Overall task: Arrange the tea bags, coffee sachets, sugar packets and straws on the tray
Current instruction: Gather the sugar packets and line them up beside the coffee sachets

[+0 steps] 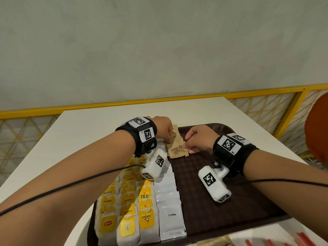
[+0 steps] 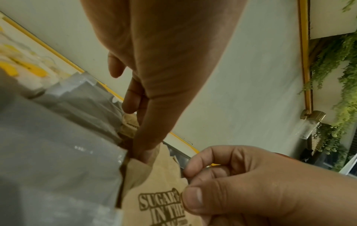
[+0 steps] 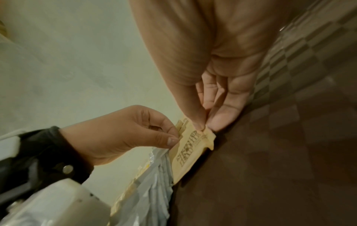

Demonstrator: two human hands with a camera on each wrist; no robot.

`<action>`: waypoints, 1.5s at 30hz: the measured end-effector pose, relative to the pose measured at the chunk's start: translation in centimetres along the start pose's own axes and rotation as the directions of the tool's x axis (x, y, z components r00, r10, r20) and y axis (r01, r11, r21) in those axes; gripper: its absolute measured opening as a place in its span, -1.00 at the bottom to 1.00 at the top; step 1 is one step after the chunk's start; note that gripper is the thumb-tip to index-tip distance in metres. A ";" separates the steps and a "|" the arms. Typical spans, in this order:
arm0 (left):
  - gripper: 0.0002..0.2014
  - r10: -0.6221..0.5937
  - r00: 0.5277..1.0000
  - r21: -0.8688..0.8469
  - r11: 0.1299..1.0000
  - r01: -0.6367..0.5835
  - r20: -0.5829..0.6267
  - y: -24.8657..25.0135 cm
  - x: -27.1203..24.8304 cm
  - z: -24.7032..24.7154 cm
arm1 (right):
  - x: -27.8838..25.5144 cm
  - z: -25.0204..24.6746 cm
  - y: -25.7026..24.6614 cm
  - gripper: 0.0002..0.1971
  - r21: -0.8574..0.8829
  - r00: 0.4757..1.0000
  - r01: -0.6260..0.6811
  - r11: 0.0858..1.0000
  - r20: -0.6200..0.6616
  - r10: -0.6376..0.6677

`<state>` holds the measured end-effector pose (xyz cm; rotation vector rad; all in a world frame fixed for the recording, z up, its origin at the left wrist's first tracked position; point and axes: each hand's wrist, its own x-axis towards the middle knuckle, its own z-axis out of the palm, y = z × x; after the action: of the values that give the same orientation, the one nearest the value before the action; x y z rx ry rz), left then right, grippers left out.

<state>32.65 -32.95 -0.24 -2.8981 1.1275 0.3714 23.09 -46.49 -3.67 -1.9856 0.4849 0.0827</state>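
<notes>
On tray (image 1: 230, 201): both hands pinching brown sugar packets (image 1: 177, 151)

We see a white desk (image 1: 92, 132) against a plain grey-green wall (image 1: 159, 47). A yellow lattice railing (image 1: 262, 110) runs behind it. Green foliage (image 2: 336, 64) hangs beside the wall.

Bare forearms end in black wrist straps (image 1: 140, 132) bearing white tags with black square codes. A white camera block (image 1: 213, 185) hangs behind each grip, trailing a thin black cable (image 1: 71, 183).

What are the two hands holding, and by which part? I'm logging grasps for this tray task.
Both pinch the brown sugar packets: the left hand at their far left edge, the right hand at the right edge of the front packet.
</notes>
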 end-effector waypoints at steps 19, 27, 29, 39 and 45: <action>-0.75 -0.159 0.969 -0.379 0.922 0.078 -0.188 -3.5 -1.8 -1.8 | -1.6 2.8 -1.7 -0.55 0.234 0.999 0.017 0.972 0.036 -0.026; -0.74 -0.160 0.967 -0.366 0.927 0.078 -0.200 -3.4 -2.4 -1.7 | -1.2 3.7 -2.2 -0.78 0.191 0.999 -0.017 0.981 0.049 0.008; -0.73 -0.162 0.966 -0.363 0.928 0.080 -0.202 -3.4 -2.5 -1.7 | -0.9 3.6 -2.1 -0.72 0.124 1.000 0.016 0.992 -0.008 -0.015; -0.87 -0.140 0.981 -0.182 0.977 0.115 -0.132 -1.9 -2.1 -0.7 | -0.8 1.9 -1.2 -0.85 -0.218 0.977 0.080 0.973 -0.176 -0.119; -0.81 -0.149 0.983 -0.020 0.989 0.148 -0.107 -0.3 -0.7 0.2 | -0.9 1.9 -1.0 -0.82 -0.246 0.983 0.048 0.968 -0.161 -0.089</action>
<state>32.26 -32.26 -0.30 -3.0207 0.9148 0.2206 22.93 -44.18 -3.46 -2.2586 0.5360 -0.0771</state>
